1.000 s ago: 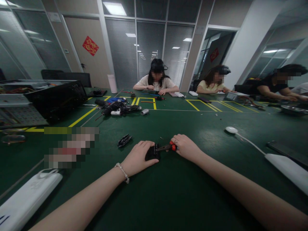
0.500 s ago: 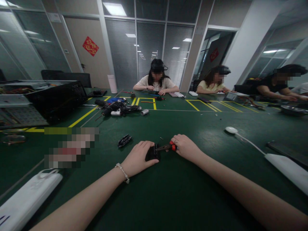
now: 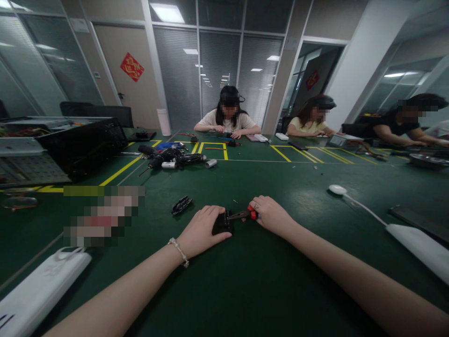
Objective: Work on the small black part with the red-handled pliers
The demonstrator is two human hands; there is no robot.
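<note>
My left hand (image 3: 205,226) grips a small black plastic part (image 3: 221,223) against the green table, thumb on the near side and fingers on the far side. From the right, my right hand (image 3: 271,215) is closed around the red handles of a pair of pliers (image 3: 242,215). The jaws reach the right edge of the black part; whether they pinch anything there is too small to tell. Just beyond the pliers lies a tiny metal pin (image 3: 235,201). Left of my left hand rests another black plastic piece (image 3: 182,205) with a ribbed outline.
A heap of dark parts and tools (image 3: 171,157) lies farther back, near a silver cylinder (image 3: 211,163). An opened computer case (image 3: 80,150) stands at left. White power banks or boxes (image 3: 45,290) flank my arms, with a white cabled device (image 3: 337,190) at right. Several people sit opposite.
</note>
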